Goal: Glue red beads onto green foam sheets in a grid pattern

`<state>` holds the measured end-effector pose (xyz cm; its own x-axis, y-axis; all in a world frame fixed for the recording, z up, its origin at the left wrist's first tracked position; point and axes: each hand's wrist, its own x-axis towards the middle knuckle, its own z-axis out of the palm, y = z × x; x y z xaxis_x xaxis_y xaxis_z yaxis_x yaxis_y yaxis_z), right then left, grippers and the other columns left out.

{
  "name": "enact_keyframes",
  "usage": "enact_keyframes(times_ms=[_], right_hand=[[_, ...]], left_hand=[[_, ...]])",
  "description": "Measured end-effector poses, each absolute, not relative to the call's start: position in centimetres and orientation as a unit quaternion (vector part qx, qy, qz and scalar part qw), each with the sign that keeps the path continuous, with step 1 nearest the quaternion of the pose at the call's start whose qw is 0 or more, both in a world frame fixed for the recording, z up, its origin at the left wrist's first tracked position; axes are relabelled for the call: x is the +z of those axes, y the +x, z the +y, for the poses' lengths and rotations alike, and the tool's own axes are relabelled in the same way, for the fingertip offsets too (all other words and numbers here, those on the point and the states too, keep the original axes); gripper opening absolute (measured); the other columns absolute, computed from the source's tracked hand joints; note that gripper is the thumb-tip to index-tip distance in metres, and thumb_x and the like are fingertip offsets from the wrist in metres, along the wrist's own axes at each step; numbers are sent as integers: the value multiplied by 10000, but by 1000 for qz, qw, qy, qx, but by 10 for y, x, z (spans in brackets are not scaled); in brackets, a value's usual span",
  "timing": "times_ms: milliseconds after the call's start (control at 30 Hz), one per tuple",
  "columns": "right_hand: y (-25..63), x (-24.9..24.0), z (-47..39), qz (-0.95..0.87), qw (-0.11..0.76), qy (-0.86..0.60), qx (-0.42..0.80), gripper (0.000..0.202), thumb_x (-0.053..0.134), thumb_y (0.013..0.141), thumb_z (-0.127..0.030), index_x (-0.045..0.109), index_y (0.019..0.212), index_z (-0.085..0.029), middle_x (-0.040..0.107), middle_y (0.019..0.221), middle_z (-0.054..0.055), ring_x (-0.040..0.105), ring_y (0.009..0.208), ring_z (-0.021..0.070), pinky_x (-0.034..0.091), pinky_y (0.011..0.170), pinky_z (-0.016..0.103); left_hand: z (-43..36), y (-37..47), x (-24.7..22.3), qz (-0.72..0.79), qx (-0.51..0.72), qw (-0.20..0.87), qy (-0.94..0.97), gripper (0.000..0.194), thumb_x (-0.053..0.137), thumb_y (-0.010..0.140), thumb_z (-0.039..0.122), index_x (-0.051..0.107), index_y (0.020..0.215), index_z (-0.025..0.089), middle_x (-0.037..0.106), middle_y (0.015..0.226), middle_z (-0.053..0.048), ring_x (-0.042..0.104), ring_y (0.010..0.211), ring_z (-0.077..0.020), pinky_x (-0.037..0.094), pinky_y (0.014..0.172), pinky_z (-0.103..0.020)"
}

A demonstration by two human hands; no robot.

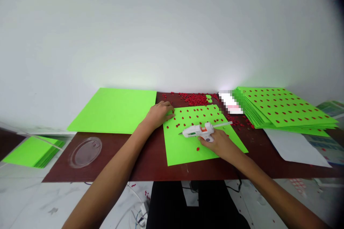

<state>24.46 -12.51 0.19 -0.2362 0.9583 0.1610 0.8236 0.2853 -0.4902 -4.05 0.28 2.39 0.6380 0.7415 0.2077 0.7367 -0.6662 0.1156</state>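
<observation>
A bright green sheet (pixel 180 150) lies on the dark red table in front of me, its upper part dotted with small red pieces. My right hand (pixel 219 141) is wrapped round the handle of a white hot glue gun (pixel 192 130). The gun's nozzle points left, just over the sheet, and a glue stick (pixel 225 123) sticks out of its back. Resting at the sheet's upper left edge, my left hand (pixel 160 113) has its thumb and forefinger apart and holds nothing I can see. One loose red piece (pixel 198 149) sits lower on the sheet.
Plain green sheets (pixel 115 109) lie at the left, beside a clear round lid (pixel 86 152). Behind the work sheet is a heap of red pieces (pixel 195 99). A phone (pixel 231 103) and a stack of dotted green sheets (pixel 285 107) are at the right.
</observation>
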Motion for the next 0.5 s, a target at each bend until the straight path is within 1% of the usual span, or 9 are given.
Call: enact_keyframes(times_ms=[133, 333, 500], right_hand=[[245, 2, -124, -771, 225, -575, 158, 155, 629, 894, -286, 761, 868, -208, 766, 814, 79, 697, 748, 247, 502, 711, 322], [251, 4, -124, -755, 206, -590, 200, 240, 652, 881, -373, 737, 739, -199, 721, 687, 64, 635, 618, 219, 450, 608, 314], [248, 8, -120, -754, 210, -589, 202, 257, 664, 871, -395, 743, 724, -199, 715, 668, 65, 622, 608, 215, 455, 615, 315]], left_hand=[[3, -41, 24, 408, 119, 13, 905, 209, 617, 1023, 348, 736, 1125, 210, 692, 1165, -84, 626, 1070, -250, 523, 850, -341], [2, -41, 26, 407, 120, 17, 905, 206, 607, 1025, 341, 731, 1126, 213, 691, 1165, -83, 626, 1069, -247, 524, 858, -339], [2, -41, 25, 407, 122, 20, 905, 208, 600, 1028, 340, 728, 1131, 213, 688, 1156, -83, 620, 1066, -246, 519, 871, -337]])
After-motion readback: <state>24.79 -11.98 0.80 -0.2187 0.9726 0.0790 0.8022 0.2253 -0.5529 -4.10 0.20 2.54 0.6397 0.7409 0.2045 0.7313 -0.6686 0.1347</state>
